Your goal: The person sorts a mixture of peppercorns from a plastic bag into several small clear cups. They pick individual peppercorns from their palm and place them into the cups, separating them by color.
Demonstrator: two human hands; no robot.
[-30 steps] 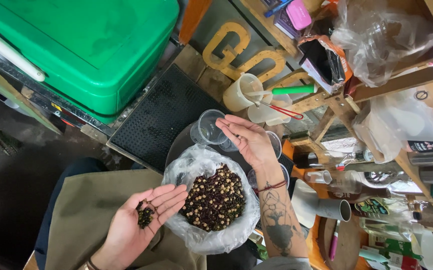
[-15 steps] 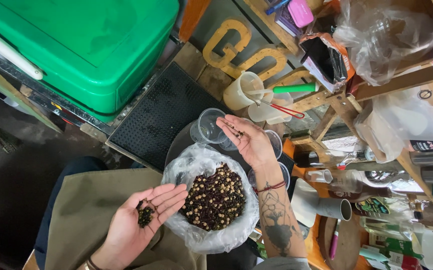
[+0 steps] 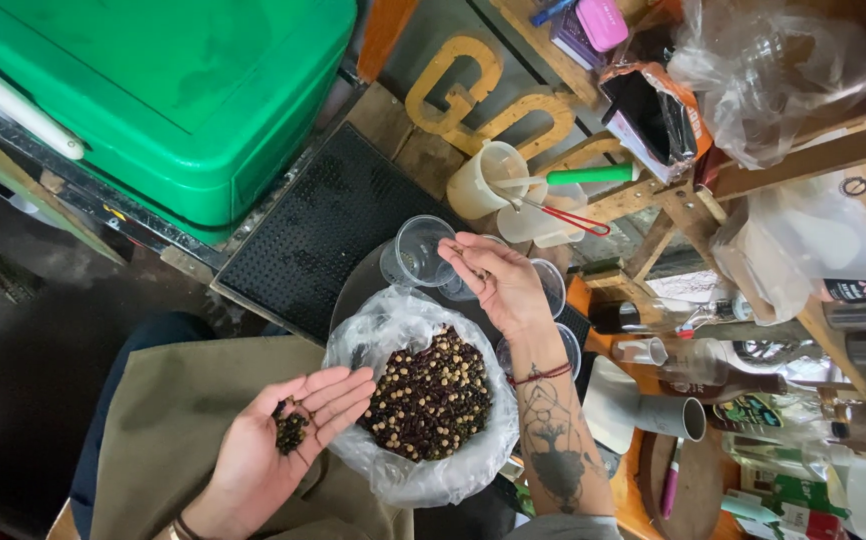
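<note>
A clear plastic bag [image 3: 393, 330] full of mixed dark and pale beans [image 3: 431, 396] lies open in front of me. My left hand [image 3: 288, 435] is palm up beside the bag, cupping a small heap of dark beans [image 3: 291, 432]. My right hand [image 3: 493, 282] hovers past the bag with fingertips pinched on a few beans, right beside a clear plastic cup [image 3: 415, 251] lying tilted on a round tray [image 3: 358, 288]. More clear cups [image 3: 553, 285] sit under and behind that hand.
A green lidded bin [image 3: 183, 100] stands at the upper left beside a black ridged mat [image 3: 318, 225]. A white measuring jug [image 3: 483, 180], a green-handled tool [image 3: 593, 173], wooden letters [image 3: 453, 90], plastic bags and bottles crowd the wooden shelves at right. A grey mug [image 3: 668, 417] stands near my right forearm.
My right hand has closed its fingers into a pinch and moved slightly toward the clear cup. The left hand stays still, holding its beans.
</note>
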